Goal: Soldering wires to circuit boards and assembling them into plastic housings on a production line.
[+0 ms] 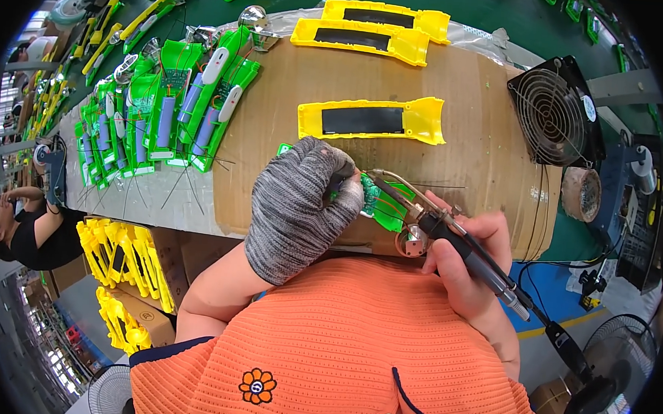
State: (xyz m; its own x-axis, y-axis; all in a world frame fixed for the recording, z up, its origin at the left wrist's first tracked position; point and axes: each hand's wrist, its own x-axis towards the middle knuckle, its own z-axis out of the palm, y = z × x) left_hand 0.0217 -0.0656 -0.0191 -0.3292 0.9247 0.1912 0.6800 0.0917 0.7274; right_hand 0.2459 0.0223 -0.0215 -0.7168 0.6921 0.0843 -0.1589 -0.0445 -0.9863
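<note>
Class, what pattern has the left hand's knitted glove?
The knitted glove has grey and black streaks, best seen in the head view.

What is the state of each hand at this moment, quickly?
Left hand: closed, fingers curled at the green casing; what they pinch cannot be told.
Right hand: closed, holding the soldering iron.

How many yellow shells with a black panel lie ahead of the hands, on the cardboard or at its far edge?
3: the near shell just beyond the gloved left hand; farther away, close together, the middle shell and the back shell. None seems hidden there.
</note>
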